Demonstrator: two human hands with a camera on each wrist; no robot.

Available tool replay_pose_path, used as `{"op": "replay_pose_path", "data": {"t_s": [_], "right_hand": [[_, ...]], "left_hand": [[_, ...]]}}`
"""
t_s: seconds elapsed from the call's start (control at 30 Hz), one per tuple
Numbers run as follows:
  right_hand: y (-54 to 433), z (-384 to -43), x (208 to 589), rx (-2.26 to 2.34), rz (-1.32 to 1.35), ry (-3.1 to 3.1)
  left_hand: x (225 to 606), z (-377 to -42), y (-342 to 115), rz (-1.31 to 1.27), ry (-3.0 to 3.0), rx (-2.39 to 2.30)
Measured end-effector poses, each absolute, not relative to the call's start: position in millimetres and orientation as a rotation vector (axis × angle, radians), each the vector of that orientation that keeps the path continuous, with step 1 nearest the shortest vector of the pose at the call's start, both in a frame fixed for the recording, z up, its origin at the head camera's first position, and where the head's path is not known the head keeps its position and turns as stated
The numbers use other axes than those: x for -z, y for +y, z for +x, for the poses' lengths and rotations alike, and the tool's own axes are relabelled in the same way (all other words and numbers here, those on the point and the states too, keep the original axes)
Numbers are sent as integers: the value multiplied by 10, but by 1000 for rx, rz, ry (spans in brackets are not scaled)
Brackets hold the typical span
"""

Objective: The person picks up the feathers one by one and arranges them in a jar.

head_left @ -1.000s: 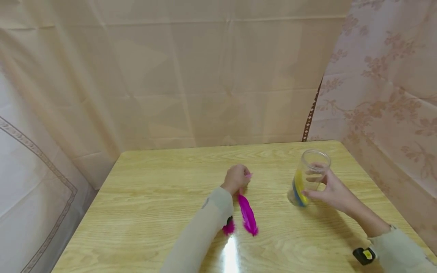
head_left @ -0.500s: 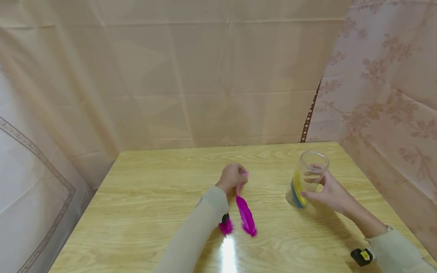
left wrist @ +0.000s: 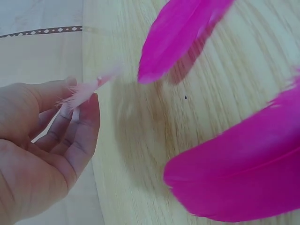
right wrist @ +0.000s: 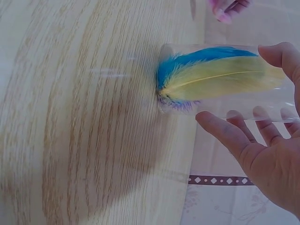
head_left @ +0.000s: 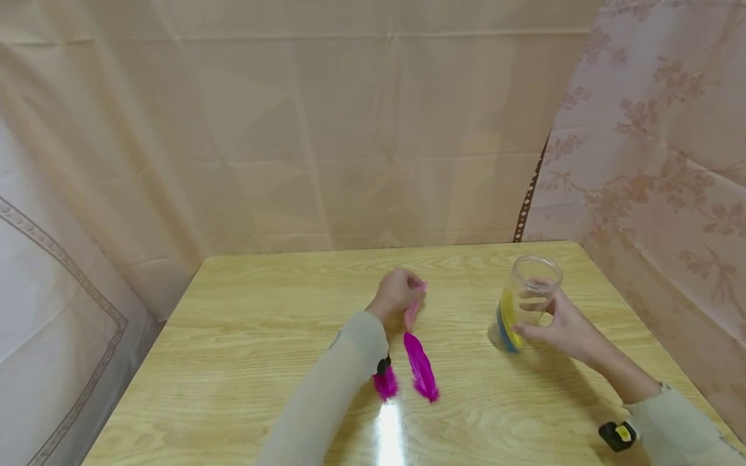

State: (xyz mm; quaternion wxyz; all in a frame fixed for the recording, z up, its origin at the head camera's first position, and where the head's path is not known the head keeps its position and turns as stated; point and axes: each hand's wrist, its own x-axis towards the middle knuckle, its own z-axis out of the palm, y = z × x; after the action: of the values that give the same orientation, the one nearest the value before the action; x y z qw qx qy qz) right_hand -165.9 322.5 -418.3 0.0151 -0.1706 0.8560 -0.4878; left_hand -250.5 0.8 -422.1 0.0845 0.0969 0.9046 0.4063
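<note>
My left hand (head_left: pixel 397 291) pinches a light pink feather (left wrist: pixel 86 93) between thumb and fingers, above the table's middle. Two magenta feathers lie on the table near that wrist: one (head_left: pixel 421 369) in plain sight, the other (head_left: pixel 386 383) partly behind the sleeve in the head view. At the right, my right hand (head_left: pixel 568 327) grips a clear jar (head_left: pixel 537 264), thumb on one side and fingers round the other. Inside the jar stand a yellow feather (right wrist: pixel 220 77) and a blue feather (right wrist: pixel 201 57), with a purple fluffy bit (right wrist: pixel 180 104) at the bottom.
The wood-grain table (head_left: pixel 262 336) has a beige cloth (head_left: pixel 350 129) hanging behind it. A floral cloth (head_left: pixel 670 162) hangs close along the right side, and a pale cloth (head_left: pixel 46 310) at the left.
My left hand has lifted slightly and moved a little away from me with the pink feather, of which more now shows. The right hand and jar stay nearly still.
</note>
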Motion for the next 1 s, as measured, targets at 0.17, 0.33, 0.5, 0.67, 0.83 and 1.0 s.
{"op": "replay_pose_path", "data": {"t_s": [0.17,0.33,0.5,0.67,0.83,1.0], "right_hand": [[3240,-1651,4199,1521,-523,2665],[3240,-1647,4200,1513,-526,2673],[3236,-1646,4188,1517,-527,2667],[3238,-1648,4185,1514,-522,2663],[3237,-1650,4178,1503,-523,2673],[3231,-1655,4177,1513,-518,2663]], "left_hand": [[4213,-2513,31,348,2670,-1244],[4192,-2528,59,397,2644,-1282],[4125,-2533,93,431,2618,-1327],[4045,-2528,139,464,2605,-1355],[3976,-2513,173,470,2541,-1424],[3903,-2491,206,454,2483,-1472]]}}
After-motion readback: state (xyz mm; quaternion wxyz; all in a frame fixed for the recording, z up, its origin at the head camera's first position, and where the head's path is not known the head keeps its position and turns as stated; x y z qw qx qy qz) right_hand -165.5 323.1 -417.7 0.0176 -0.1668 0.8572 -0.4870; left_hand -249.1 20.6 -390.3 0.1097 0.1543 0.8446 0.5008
